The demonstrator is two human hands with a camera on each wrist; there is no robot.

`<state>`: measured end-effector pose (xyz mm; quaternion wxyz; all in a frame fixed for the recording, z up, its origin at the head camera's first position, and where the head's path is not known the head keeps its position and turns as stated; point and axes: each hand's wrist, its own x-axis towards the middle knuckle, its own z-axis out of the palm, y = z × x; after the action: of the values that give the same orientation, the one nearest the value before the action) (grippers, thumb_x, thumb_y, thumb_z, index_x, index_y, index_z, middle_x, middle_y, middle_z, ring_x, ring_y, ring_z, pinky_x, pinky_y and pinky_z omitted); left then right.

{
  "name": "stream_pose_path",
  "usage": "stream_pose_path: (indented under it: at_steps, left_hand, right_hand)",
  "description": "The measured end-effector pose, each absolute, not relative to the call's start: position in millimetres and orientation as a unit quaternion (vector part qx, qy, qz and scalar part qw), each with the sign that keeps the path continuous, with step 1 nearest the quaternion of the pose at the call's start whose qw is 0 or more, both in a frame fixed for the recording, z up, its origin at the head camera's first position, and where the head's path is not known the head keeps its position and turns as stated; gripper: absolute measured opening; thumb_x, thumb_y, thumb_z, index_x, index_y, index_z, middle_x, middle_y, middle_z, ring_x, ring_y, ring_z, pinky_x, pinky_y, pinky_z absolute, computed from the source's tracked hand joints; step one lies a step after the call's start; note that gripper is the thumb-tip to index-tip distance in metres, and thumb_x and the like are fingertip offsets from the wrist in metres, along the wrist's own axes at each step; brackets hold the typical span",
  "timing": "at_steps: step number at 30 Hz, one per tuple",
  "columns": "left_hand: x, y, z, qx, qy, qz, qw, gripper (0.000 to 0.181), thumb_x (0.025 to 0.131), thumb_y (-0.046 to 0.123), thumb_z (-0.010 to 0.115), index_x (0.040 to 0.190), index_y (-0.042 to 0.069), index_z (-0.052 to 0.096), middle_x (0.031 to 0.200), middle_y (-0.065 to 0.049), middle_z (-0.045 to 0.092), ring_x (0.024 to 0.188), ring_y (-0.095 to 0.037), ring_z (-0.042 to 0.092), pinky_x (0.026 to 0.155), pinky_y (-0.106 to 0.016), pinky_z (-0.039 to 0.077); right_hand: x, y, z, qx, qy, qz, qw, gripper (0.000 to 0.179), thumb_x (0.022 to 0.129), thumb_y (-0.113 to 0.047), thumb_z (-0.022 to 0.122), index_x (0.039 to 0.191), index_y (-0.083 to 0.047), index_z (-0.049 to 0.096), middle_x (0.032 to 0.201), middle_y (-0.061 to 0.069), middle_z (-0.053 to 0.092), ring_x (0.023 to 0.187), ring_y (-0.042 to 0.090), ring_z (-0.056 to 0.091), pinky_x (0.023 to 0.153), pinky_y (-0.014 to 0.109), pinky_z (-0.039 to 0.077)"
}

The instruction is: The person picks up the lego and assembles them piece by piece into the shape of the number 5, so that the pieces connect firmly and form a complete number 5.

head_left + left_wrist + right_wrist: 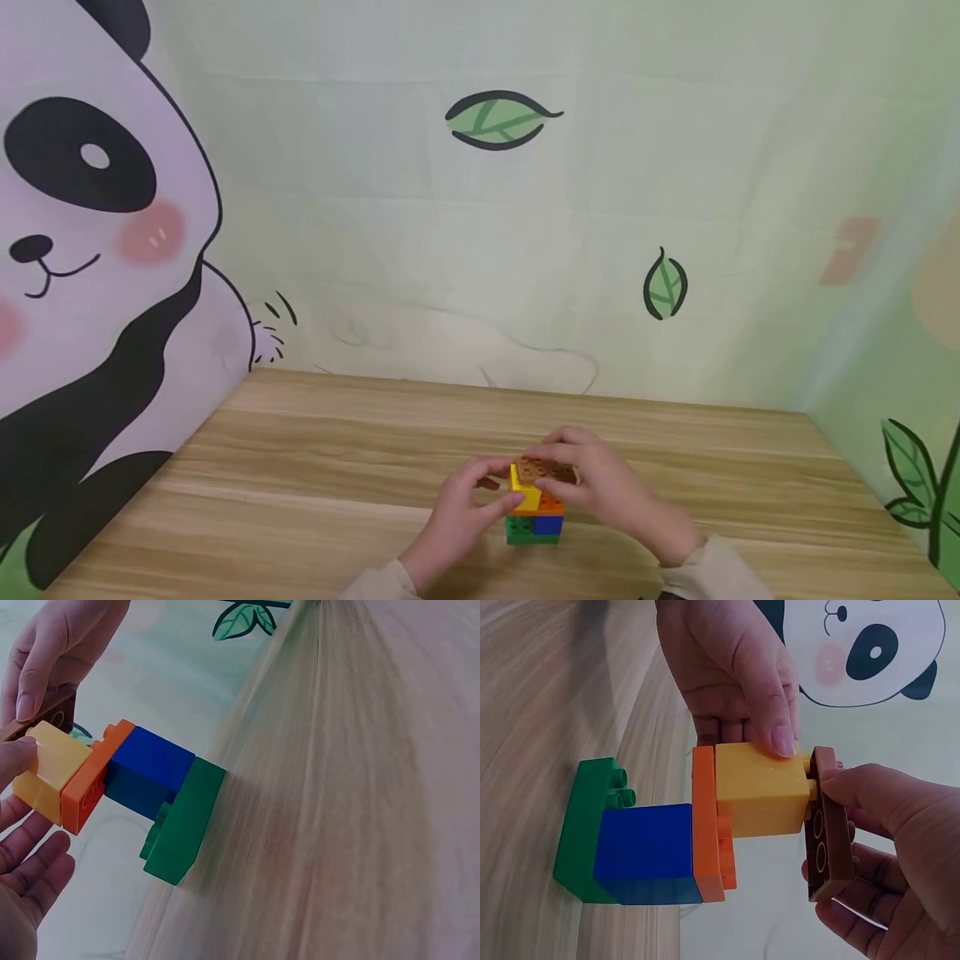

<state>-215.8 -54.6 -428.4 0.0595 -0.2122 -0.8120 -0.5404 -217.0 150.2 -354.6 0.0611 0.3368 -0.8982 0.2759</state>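
A toy brick stack stands on the table. At its base is a green brick (521, 538), with a blue brick (646, 853) on one end. Across the blue one lies a thin orange brick (706, 825), and a yellow brick (761, 787) sits on the orange one's left end. My left hand (461, 517) holds the yellow brick, its thumb on one side and fingers partly hidden behind. Between thumb and fingers, my right hand (611, 487) pinches a thin brown brick (832, 832) at the yellow brick's studs; its far end overhangs. Whether it is fully seated, I cannot tell.
The wooden table (315, 450) extends around the stack. Behind it hangs a pale wall cloth (360, 150) with printed leaves, and a large panda picture (97, 250) covers the left side.
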Motion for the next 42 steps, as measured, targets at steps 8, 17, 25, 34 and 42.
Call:
stream_pose_path:
  at_steps: [8, 17, 25, 34, 42]
  left_hand:
    - [-215.2, -54.1, -427.5, -0.207, -0.815, -0.538, 0.059, 0.034, 0.087, 0.029, 0.07, 0.115, 0.011, 0.065, 0.114, -0.005, 0.065, 0.099, -0.02, 0.059, 0.085, -0.029, 0.051]
    - [-216.3, -54.6, -427.1, -0.201, -0.819, -0.533, 0.066, 0.032, 0.086, 0.032, 0.071, 0.114, 0.016, 0.068, 0.11, -0.002, 0.067, 0.097, -0.018, 0.059, 0.081, -0.027, 0.051]
    - [-215.1, -54.8, -426.4, -0.203, -0.818, -0.533, 0.072, 0.031, 0.086, 0.031, 0.071, 0.114, 0.016, 0.068, 0.108, 0.0, 0.068, 0.097, -0.018, 0.06, 0.082, -0.028, 0.051]
    - [-214.8, -54.6, -427.2, -0.204, -0.821, -0.528, 0.075, 0.032, 0.086, 0.03, 0.071, 0.114, 0.015, 0.068, 0.106, 0.0, 0.067, 0.097, -0.016, 0.06, 0.082, -0.03, 0.052]
    - [-214.9, -54.4, -425.8, -0.196, -0.82, -0.533, 0.067, 0.031, 0.086, 0.031, 0.071, 0.113, 0.017, 0.068, 0.108, -0.001, 0.067, 0.098, -0.018, 0.059, 0.079, -0.026, 0.048]
  right_hand:
    - [-216.8, 147.4, -354.8, 0.343, -0.899, 0.262, 0.073, 0.026, 0.088, -0.022, 0.07, 0.113, -0.014, 0.07, 0.102, -0.001, 0.062, 0.084, 0.008, 0.051, 0.067, 0.018, 0.048]
    - [-217.8, 146.2, -352.7, 0.351, -0.899, 0.248, 0.082, 0.026, 0.087, -0.023, 0.071, 0.111, -0.013, 0.072, 0.099, -0.002, 0.064, 0.082, 0.008, 0.051, 0.066, 0.018, 0.046]
    - [-217.7, 145.0, -349.8, 0.364, -0.897, 0.235, 0.086, 0.026, 0.086, -0.02, 0.072, 0.11, -0.011, 0.072, 0.096, -0.001, 0.063, 0.079, 0.007, 0.05, 0.065, 0.017, 0.046]
    - [-217.8, 143.7, -348.5, 0.361, -0.902, 0.224, 0.075, 0.027, 0.085, -0.02, 0.072, 0.11, -0.011, 0.072, 0.097, 0.0, 0.063, 0.08, 0.007, 0.05, 0.065, 0.017, 0.045]
    - [-219.8, 143.9, -349.9, 0.362, -0.901, 0.23, 0.07, 0.027, 0.086, -0.022, 0.072, 0.111, -0.011, 0.072, 0.096, -0.001, 0.063, 0.08, 0.007, 0.05, 0.065, 0.017, 0.046]
